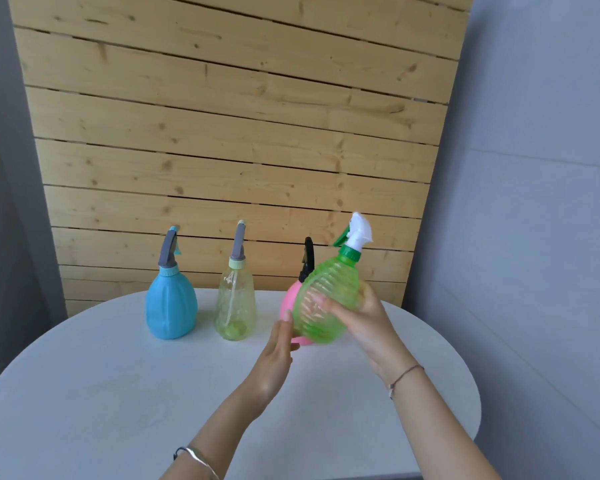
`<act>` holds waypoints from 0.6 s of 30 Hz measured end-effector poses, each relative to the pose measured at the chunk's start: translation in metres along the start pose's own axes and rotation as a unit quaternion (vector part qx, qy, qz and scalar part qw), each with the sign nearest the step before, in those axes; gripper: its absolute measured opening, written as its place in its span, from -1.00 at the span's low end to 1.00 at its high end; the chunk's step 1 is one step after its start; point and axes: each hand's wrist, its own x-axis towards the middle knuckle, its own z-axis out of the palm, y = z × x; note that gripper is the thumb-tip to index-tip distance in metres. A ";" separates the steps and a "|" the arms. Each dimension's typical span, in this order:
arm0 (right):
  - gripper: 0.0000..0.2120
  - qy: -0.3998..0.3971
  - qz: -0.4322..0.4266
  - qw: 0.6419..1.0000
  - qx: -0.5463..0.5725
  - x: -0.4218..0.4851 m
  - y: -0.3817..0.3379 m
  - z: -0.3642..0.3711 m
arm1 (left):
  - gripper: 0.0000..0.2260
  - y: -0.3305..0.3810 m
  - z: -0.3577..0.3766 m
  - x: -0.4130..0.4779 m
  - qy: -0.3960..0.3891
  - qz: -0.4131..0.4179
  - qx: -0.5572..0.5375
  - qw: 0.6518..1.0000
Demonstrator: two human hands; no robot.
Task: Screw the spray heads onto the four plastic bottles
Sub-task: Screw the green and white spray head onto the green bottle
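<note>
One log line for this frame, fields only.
right hand: holds green bottle, capped, tilted | left hand: open | blue bottle, clear bottle, pink bottle: capped

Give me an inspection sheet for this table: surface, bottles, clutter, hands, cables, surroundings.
Surface: round white table, looks clean.
Job's things: blue bottle, pale yellow clear bottle and pink bottle stand upright in a row, each with a spray head on. Green ribbed bottle, white and green head fitted, is lifted and tilted in front of the pink one.
Clutter: nothing seen.
Hands: right hand grips the green bottle, fingers wrapped around its body; left hand is open, beside the bottle's lower side, contact unclear.
Cables: nothing seen.
Surroundings: wooden slat panel behind the table, grey walls either side.
</note>
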 end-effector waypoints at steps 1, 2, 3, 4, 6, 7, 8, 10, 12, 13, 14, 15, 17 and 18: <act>-0.48 0.017 -0.007 1.000 -0.013 0.007 0.002 -0.009 | -0.59 -0.004 0.000 0.002 0.007 -0.010 0.031 0.999; -0.46 0.030 -0.012 0.999 -0.021 0.013 0.007 -0.019 | -0.60 -0.009 0.001 0.005 0.012 -0.019 0.060 0.998; -0.44 0.040 -0.015 0.999 -0.030 0.020 0.012 -0.029 | -0.60 -0.013 0.002 0.007 0.015 -0.024 0.089 0.996; -0.42 0.047 -0.017 0.998 -0.043 0.026 0.019 -0.040 | -0.59 -0.019 0.003 0.010 0.016 -0.023 0.120 0.992; -0.40 0.060 -0.020 0.996 -0.070 0.037 0.035 -0.057 | -0.56 -0.029 0.002 0.013 0.016 -0.011 0.191 0.981; -0.40 0.066 -0.018 0.994 -0.080 0.042 0.043 -0.064 | -0.54 -0.034 0.002 0.015 0.017 -0.007 0.225 0.974; -0.40 0.068 -0.015 0.994 -0.090 0.047 0.052 -0.071 | -0.52 -0.039 0.002 0.017 0.019 -0.006 0.258 0.966; -0.39 0.062 -0.007 0.992 -0.109 0.056 0.067 -0.081 | -0.49 -0.049 0.003 0.020 0.024 -0.009 0.322 0.947; -0.37 0.048 0.000 0.992 -0.120 0.062 0.078 -0.085 | -0.46 -0.057 0.004 0.022 0.033 -0.005 0.379 0.925; -0.36 0.040 0.003 0.991 -0.127 0.065 0.083 -0.085 | -0.45 -0.060 0.005 0.023 0.036 -0.001 0.399 0.916; -0.34 0.033 0.005 0.991 -0.133 0.069 0.087 -0.086 | -0.45 -0.063 0.006 0.025 0.040 0.002 0.411 0.911; -0.34 0.026 0.006 0.990 -0.137 0.073 0.090 -0.086 | -0.45 -0.065 0.007 0.027 0.042 0.004 0.418 0.907; -0.34 0.012 0.011 0.990 -0.141 0.079 0.095 -0.086 | -0.45 -0.068 0.008 0.029 0.045 0.007 0.427 0.903; -0.35 0.004 0.013 0.990 -0.141 0.082 0.098 -0.086 | -0.44 -0.069 0.008 0.030 0.044 0.007 0.430 0.902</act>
